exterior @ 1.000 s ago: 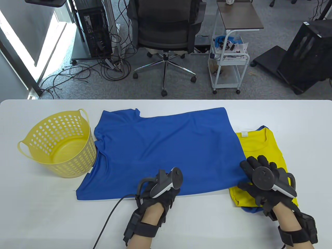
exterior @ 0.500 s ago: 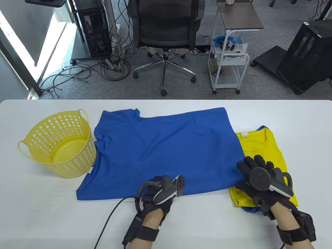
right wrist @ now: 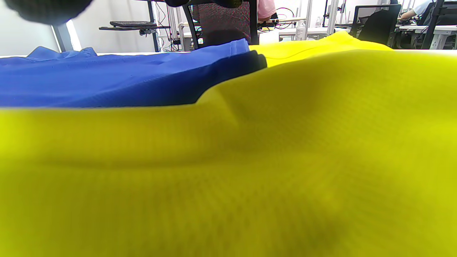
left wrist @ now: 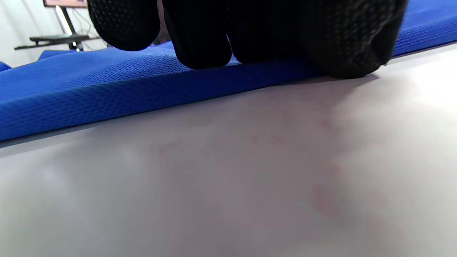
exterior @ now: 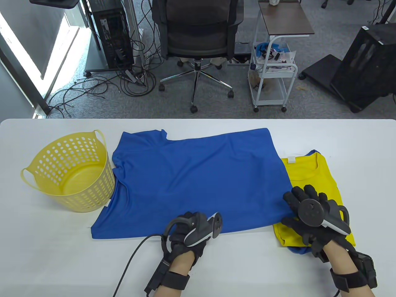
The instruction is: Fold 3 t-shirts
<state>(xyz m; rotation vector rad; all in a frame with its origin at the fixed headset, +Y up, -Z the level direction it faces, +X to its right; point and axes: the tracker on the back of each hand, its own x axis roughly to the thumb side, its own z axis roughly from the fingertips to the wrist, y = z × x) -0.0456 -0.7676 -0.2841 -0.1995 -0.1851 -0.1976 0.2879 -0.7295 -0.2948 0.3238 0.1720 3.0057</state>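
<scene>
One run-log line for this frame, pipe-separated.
stage: fold start | left hand: on near hem of blue t-shirt | right hand: on yellow t-shirt | basket: empty

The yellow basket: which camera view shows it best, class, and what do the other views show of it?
The table view shows it best: the whole yellow basket stands on the table's left side, beside the blue t-shirt, its holes and handles clear. Neither wrist view shows it; they show only shirt fabric and table.

1. Table view: bright, even light; daylight glare on the floor at far left.
2. My left hand throws a soft shadow on the table, near surface blurred.
3. Right wrist view: yellow shirt badly out of focus; background windows overexposed.
</scene>
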